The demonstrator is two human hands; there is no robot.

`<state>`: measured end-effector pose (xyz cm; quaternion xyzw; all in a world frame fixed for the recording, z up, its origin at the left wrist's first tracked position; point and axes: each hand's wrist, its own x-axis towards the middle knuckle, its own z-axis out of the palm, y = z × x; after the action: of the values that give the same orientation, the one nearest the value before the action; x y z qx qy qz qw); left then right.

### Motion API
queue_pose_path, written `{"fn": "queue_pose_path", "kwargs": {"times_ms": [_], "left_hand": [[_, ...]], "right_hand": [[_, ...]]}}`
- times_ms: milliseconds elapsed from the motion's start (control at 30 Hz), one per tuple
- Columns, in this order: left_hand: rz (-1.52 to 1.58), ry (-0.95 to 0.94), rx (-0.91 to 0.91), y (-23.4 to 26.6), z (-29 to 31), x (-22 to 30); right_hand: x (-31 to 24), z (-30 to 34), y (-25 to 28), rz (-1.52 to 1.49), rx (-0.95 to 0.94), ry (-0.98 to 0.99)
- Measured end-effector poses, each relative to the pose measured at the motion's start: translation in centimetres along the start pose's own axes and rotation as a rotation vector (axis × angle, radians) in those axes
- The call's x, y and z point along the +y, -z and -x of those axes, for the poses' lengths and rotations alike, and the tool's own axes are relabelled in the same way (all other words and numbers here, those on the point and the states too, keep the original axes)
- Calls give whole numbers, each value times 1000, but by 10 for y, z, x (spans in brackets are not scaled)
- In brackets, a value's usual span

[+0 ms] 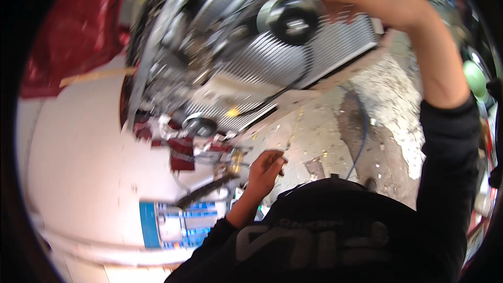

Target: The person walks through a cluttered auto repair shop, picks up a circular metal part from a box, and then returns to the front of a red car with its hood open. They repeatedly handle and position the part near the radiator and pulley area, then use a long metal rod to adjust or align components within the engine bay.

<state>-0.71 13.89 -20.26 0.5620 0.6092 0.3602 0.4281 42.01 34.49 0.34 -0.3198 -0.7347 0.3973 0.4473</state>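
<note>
My right hand (pixel 374 0) reaches over the vehicle's exposed front, blurred and partly cut off by the upper edge. Its fingers look stretched out and apart, beside a round black disc-shaped part with a silver rim (pixel 296 21), probably a horn. I cannot tell whether they touch it. Behind that part lies a finned silver radiator (pixel 335 42). A black cable (pixel 272 97) hangs from the round part and ends in a yellow connector (pixel 232 111). Low in front of my body, my left hand (pixel 266 170) is closed, fingers curled; what it holds, if anything, is hidden.
A second round dark part (pixel 200 125) sits lower on the vehicle's front. Red bodywork (pixel 73 31) stands at the far left. A blue hose (pixel 364 136) runs over the stained floor (pixel 314 141). A blue-and-white panel (pixel 183 225) is at the lower left.
</note>
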Motion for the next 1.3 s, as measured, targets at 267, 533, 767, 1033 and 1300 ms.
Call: {"fn": "queue_pose_path", "kwargs": {"times_ms": [267,533,767,1033,1300], "left_hand": [[99,-305,646,97,11,53],[211,-409,471,94,-17,95],[340,-432,441,85,-36,99],[415,-545,300,83,-43,100],[392,-504,330,85,-42,104]], "right_hand": [[37,4,-33,80,219,-60],[54,8,-49,-208,154,-45],[54,10,-71,-422,252,-23],[33,8,-77,-533,346,-9],[7,-5,-68,-300,380,40]]}}
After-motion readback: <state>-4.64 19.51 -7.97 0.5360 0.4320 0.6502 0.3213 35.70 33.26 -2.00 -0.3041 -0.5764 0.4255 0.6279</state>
